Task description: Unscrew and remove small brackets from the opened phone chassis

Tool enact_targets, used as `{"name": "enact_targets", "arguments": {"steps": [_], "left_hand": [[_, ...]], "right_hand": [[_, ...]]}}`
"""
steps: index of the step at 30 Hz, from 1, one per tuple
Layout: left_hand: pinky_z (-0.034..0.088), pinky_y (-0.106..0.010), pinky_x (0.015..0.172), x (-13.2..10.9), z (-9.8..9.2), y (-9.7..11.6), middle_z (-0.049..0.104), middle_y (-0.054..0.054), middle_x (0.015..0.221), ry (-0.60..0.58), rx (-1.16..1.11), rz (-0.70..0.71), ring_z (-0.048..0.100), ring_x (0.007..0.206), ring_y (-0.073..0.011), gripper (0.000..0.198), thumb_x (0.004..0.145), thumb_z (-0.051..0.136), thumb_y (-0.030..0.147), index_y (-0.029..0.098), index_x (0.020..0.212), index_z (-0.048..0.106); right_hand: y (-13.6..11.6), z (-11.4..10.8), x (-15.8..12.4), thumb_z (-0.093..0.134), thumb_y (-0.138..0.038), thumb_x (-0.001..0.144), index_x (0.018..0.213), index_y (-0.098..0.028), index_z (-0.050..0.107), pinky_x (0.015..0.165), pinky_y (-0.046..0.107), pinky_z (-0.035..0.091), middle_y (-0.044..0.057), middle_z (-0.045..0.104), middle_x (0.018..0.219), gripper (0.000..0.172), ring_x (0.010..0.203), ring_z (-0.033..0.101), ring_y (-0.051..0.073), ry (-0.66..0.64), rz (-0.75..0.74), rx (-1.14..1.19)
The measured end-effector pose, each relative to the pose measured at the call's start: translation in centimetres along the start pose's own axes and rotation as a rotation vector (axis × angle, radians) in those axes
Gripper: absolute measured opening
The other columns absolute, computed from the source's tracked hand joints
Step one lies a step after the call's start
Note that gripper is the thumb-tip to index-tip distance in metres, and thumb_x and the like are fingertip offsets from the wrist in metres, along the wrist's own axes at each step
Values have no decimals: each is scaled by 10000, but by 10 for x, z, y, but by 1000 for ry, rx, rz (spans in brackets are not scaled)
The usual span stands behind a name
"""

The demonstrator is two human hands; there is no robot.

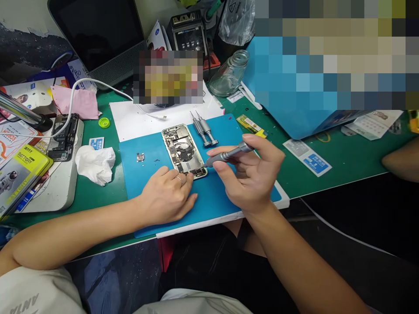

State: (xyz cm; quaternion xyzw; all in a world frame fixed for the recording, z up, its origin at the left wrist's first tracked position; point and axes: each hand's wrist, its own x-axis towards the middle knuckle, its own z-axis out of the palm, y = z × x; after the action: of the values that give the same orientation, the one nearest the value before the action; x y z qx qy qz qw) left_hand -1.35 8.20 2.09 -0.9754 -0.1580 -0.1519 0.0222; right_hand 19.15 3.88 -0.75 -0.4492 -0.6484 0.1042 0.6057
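Observation:
An opened smartphone [191, 163] lies on the blue mat [150, 141], its inner parts bare. Against its lower left edge press the curled fingers of my left hand [168, 194], which wears a ring; the fingertips are partly hidden. My right hand [255, 174] is closed around a grey screwdriver [229, 153], held slanted between thumb and fingers. The driver's tip points down at the phone's lower right end; whether it sits in a screw is too small to tell. Two more grey screwdrivers [204, 128] lie side by side above the phone. A small metal part [140, 157] rests on the mat's left.
Left of the mat are a crumpled tissue [95, 163], a green cap [104, 122] and a battery box [24, 174]. A white cable [72, 93] arches over the back left. Behind stand a glass jar [229, 74] and a dark screen [98, 35]. Another person's arm [401, 161] shows at right.

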Motion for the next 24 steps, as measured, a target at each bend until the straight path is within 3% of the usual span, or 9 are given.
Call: {"name": "enact_targets", "arguments": {"steps": [5, 9, 12, 16, 24], "left_hand": [[361, -388, 625, 0, 1, 1, 696, -86, 784, 11, 55, 33, 631, 700, -216, 435, 1053, 434, 352, 5, 1166, 670], [360, -381, 609, 1, 0, 2, 688, -80, 756, 27, 70, 33, 637, 678, -212, 425, 1041, 449, 330, -9, 1163, 675], [366, -381, 611, 1, 0, 3, 694, -83, 758, 31, 73, 29, 644, 678, -212, 424, 1038, 454, 327, -12, 1159, 679], [379, -382, 613, 1, 1, 3, 708, -86, 771, 14, 64, 25, 654, 681, -216, 421, 1048, 442, 336, 4, 1162, 673], [379, -393, 598, 0, 0, 3, 704, -65, 717, 9, 71, 8, 640, 628, -224, 402, 1027, 460, 318, 8, 1174, 670]], "right_hand": [[-1, 5, 3, 694, -53, 866, 1503, -363, 387, 798, 360, 691, 51, 637, 1257, 772, 959, 771, 202, -25, -120, -30], [0, 6, 6, 718, -11, 830, 1541, -299, 377, 781, 317, 696, 59, 634, 1220, 839, 935, 775, 192, -56, -276, -103], [1, 5, 6, 714, -6, 833, 1541, -320, 378, 738, 303, 699, 66, 622, 1272, 844, 931, 771, 187, -66, -271, -119], [1, 3, 2, 715, 20, 809, 1523, -303, 406, 785, 323, 696, 68, 597, 1308, 842, 917, 766, 180, -16, -222, -84], [-1, -1, 2, 710, 0, 832, 1525, -327, 401, 729, 307, 692, 61, 631, 1279, 826, 906, 764, 184, -55, -232, -100]]}}
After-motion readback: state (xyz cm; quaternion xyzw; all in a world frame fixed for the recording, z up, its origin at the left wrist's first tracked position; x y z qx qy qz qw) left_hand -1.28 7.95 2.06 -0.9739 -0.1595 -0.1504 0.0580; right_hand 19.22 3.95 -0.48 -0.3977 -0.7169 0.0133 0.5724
